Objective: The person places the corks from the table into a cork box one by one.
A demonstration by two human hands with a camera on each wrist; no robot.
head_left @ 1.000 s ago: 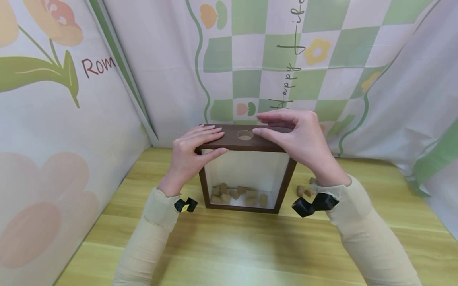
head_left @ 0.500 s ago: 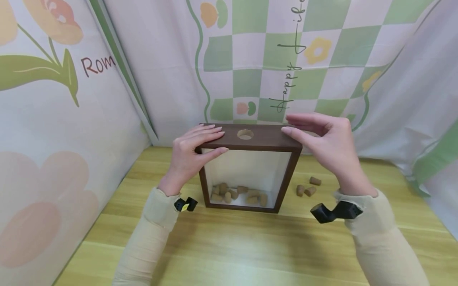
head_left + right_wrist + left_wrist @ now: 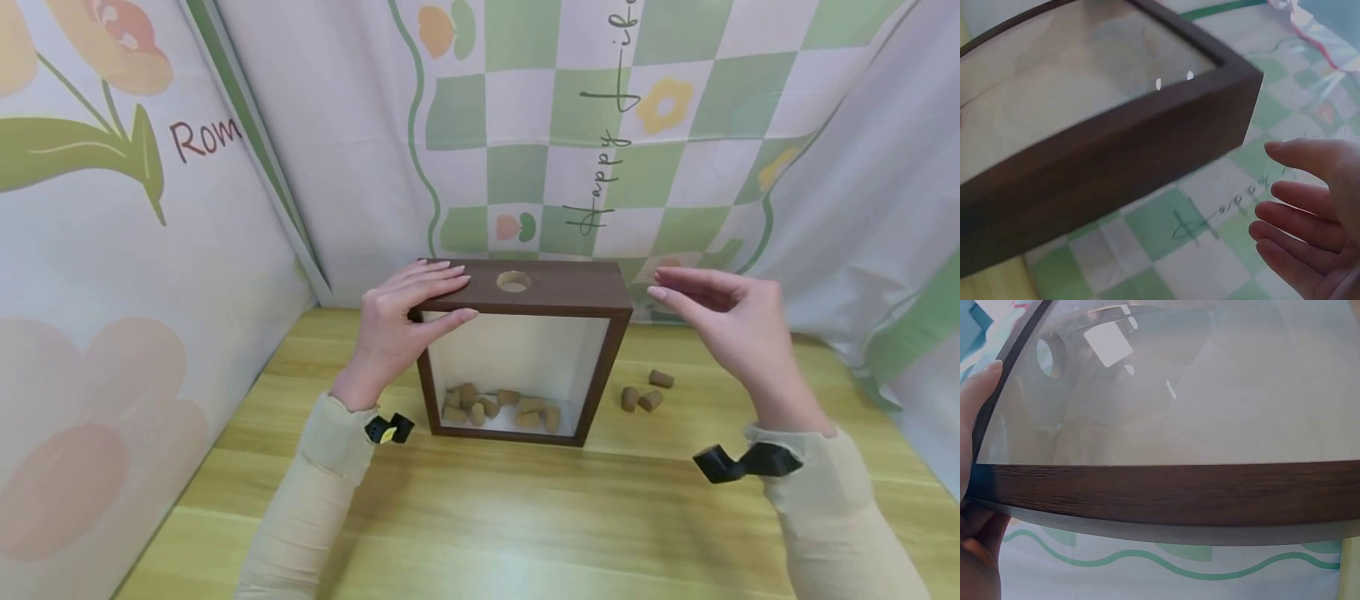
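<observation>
A dark brown wooden box frame [image 3: 566, 287] with a clear front stands upright, a round hole [image 3: 513, 282] in its top. Several brown corks [image 3: 507, 397] lie inside on its white floor. My left hand [image 3: 405, 312] grips the top left corner, fingers over the top and thumb along the front edge. In the left wrist view, the thumb [image 3: 982, 387] lies at the frame's edge. To the right of the box, my right hand [image 3: 723, 325] is in the air, holding nothing. Its fingers [image 3: 1297, 228] are spread and relaxed in the right wrist view, apart from the box corner.
Three loose corks [image 3: 649, 401] lie on the wooden table [image 3: 487, 517] to the right of the box. A green-and-white checked cloth [image 3: 592, 167] hangs behind, and a flower-printed cloth [image 3: 247, 275] stands along the left side.
My right hand has moved from over the box top near the hole out to the right, beyond the box, uncovering the loose corks. The left hand has stayed in place.
</observation>
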